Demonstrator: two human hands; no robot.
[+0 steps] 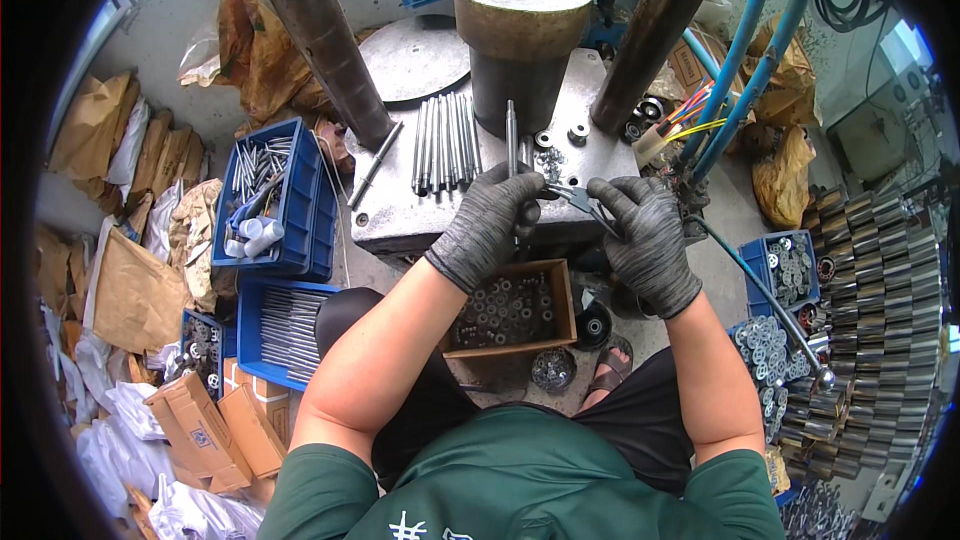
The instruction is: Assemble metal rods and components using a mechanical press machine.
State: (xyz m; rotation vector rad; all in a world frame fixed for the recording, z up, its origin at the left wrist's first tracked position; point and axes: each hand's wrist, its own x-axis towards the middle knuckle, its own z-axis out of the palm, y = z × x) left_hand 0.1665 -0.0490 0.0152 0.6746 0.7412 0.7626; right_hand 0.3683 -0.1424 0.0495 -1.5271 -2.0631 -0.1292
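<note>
Gloved in grey, my left hand (480,225) grips a slim metal shaft (512,130) that stands roughly upright at the front of the metal press table (400,225). My right hand (650,240) is wrapped round a pair of pliers (576,198), whose jaws point left and reach the fingertips of my left hand. Whether the jaws hold a small part is too fine to see. Behind my hands lies a small pile of tiny metal rings or clips (551,164). Several shafts (445,145) lie side by side left of the upright one.
A thick press ram (523,20) rises behind, between two steel columns (325,40) (660,40). Below my hands is a cardboard box (565,310) of small round parts. Blue crates (325,225) of shafts stand left; blue hoses (745,50) and stacked metal cylinders (860,290) are right.
</note>
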